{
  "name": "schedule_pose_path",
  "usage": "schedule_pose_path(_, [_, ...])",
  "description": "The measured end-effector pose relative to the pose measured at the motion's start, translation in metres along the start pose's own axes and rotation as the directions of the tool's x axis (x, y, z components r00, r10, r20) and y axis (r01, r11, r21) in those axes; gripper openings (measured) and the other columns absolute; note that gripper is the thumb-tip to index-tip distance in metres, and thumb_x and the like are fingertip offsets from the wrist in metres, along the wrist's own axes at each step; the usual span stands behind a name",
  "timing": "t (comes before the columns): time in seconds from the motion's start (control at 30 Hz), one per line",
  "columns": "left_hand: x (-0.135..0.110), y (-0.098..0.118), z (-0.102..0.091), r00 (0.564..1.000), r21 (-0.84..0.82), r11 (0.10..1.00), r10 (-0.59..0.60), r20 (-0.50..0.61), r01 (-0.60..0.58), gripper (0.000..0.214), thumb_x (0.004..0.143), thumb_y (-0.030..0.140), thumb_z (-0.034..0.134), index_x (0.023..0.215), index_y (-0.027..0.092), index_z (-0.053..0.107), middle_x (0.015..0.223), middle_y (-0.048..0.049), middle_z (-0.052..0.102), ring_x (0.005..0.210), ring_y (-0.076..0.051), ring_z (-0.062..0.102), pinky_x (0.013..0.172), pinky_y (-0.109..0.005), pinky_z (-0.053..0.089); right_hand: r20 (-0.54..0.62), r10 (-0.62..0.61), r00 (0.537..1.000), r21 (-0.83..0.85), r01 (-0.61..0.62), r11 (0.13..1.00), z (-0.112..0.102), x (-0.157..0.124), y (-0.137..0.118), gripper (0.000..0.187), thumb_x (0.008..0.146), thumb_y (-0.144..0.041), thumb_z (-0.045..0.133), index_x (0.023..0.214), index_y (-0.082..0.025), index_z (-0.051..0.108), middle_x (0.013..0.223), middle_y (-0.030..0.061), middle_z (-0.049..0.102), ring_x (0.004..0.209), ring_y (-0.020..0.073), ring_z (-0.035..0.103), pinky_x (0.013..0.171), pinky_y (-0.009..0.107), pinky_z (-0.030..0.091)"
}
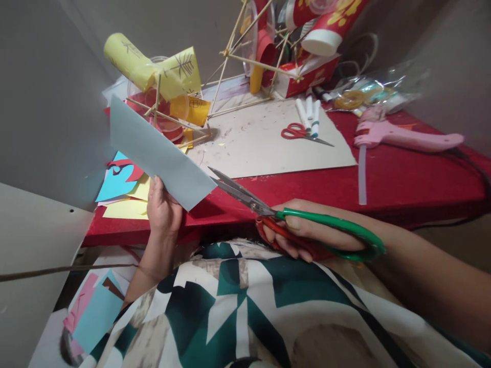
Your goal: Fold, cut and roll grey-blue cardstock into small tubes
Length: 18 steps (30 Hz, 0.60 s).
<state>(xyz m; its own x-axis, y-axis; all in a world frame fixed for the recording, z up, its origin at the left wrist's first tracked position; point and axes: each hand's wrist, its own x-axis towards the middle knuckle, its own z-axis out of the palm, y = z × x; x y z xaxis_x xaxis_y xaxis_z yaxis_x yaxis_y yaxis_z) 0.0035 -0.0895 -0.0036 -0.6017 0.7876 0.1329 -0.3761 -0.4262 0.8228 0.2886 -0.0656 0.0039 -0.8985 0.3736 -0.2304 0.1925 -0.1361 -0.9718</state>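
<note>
My left hand (163, 209) pinches the lower edge of a pale grey-blue strip of paper (157, 151), which slants up to the left above the table's front edge. My right hand (303, 232) is closed round the green and red handles of large scissors (268, 209). Their steel blades point left, with the tips meeting the paper's lower right corner. Both hands hover over my lap, which is covered in patterned green and white cloth.
A red-covered table (402, 179) carries a grey cardboard sheet (268, 143), small red scissors (297, 132), white markers (309, 115), a pink glue gun (399, 137), a bamboo stick frame (238, 56), yellow paper rolls (153, 66) and coloured paper scraps (123, 184). More scraps (95, 312) lie at lower left.
</note>
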Motion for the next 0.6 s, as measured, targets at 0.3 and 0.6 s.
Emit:
schedule_pose_path(0.3, [0.004, -0.007, 0.004, 0.982, 0.157, 0.973, 0.177, -0.059, -0.166, 0.019, 0.1, 0.024, 0.054, 0.094, 0.02, 0.072, 0.102, -0.0036, 0.077, 0.113, -0.014, 0.068, 0.104, -0.024, 0.048, -0.008, -0.083, 0.996, 0.046, 0.084, 0.995, 0.007, 0.018, -0.003, 0.077, 0.081, -0.087, 0.049, 0.087, -0.011, 0.06, 0.06, 0.0043, 0.062, 0.044, 0.0093, 0.054, 0.041, 0.018, 0.039])
schedule_pose_path(0.6, [-0.001, -0.002, 0.011, 0.915, 0.263, 0.897, 0.391, -0.1, -0.355, 0.016, 0.098, 0.037, 0.059, 0.091, 0.024, 0.064, 0.089, 0.0006, 0.073, 0.083, -0.012, 0.067, 0.082, -0.02, 0.053, -0.022, -0.187, 0.982, 0.071, 0.188, 0.98, 0.025, 0.031, -0.01, 0.071, 0.085, -0.082, 0.051, 0.077, -0.012, 0.058, 0.059, 0.0017, 0.056, 0.042, 0.008, 0.049, 0.04, 0.018, 0.035])
